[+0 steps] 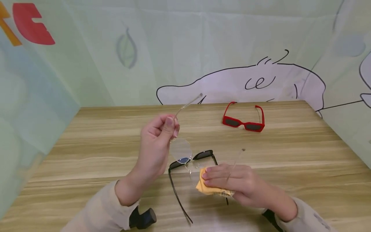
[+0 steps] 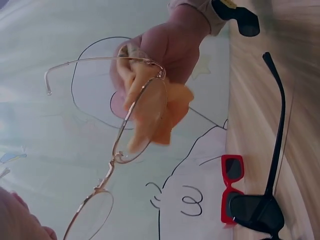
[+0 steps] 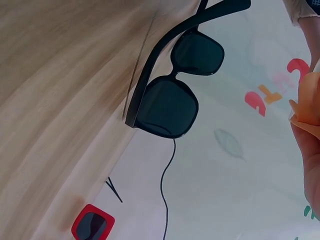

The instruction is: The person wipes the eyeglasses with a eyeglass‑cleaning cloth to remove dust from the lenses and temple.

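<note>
Thin gold-rimmed eyeglasses with clear round lenses are held up over the table between both hands. My left hand pinches one temple arm between thumb and fingers, its tip pointing up and away. In my right hand a folded orange cloth is gripped around the other lens; the left wrist view shows the cloth on both sides of that lens. Beneath the eyeglasses, black sunglasses lie on the table with their arms toward me.
Red-framed sunglasses rest farther back on the wooden table, right of the middle. A pale printed backdrop rises behind the table and along its sides. Black wrist devices sit at both sleeves.
</note>
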A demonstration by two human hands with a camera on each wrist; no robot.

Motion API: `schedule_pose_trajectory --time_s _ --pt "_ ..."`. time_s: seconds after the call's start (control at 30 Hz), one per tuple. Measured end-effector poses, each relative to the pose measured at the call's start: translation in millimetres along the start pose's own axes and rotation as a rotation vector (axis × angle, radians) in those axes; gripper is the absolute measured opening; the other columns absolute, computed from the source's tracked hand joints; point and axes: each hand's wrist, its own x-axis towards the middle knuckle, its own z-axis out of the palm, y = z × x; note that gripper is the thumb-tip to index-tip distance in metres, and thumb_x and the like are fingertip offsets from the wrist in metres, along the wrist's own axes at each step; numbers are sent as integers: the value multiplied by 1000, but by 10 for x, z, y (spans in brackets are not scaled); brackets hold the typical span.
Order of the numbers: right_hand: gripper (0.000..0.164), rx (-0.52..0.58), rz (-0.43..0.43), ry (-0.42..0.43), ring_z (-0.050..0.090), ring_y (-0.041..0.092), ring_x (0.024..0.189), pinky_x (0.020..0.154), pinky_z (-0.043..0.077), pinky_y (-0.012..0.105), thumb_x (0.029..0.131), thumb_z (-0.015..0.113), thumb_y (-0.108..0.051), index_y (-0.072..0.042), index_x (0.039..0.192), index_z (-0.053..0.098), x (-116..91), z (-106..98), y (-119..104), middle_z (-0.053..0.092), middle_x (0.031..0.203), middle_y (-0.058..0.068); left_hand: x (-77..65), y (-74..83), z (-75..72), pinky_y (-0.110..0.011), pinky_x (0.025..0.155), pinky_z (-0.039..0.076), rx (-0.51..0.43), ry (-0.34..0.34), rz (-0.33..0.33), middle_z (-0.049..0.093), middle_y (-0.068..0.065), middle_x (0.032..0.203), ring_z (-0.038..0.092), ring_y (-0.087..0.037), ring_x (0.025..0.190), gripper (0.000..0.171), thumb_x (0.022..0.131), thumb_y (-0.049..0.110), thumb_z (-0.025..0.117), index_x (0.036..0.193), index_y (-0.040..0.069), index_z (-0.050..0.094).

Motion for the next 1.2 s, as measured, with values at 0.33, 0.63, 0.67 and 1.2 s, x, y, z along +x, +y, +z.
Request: schedule_pose_trajectory --time_s 0.33,0.63,0.67,1.2 --pt "52 -2 42 6 64 28 97 87 48 33 75 22 12 4 102 66 -19 30 5 67 102 13 21 14 6 -20 64 37 -18 34 -9 50 3 68 43 -9 67 18 94 17 52 80 11 60" --pt "37 58 41 -27 62 29 102 90 47 36 91 30 6 5 106 64 35 35 7 66 106 15 -7 4 51 -21 64 37 -19 0 13 50 4 67 44 -9 66 17 90 25 57 80 12 61" --pt "41 56 44 -31 62 30 102 91 47 36 88 27 8 5 107 64 41 40 9 65 107 15 -6 5 56 -21 64 37 -11 -3 19 50 4 67 44 -9 66 18 90 26 57 80 12 61" --pt "42 0 114 -82 58 28 110 95 43 36 92 25 6 2 115 60 19 79 7 62 116 14 -16 22 71 -21 65 39 26 -2 54 53 5 68 46 -9 66 17 90 27 57 82 12 62"
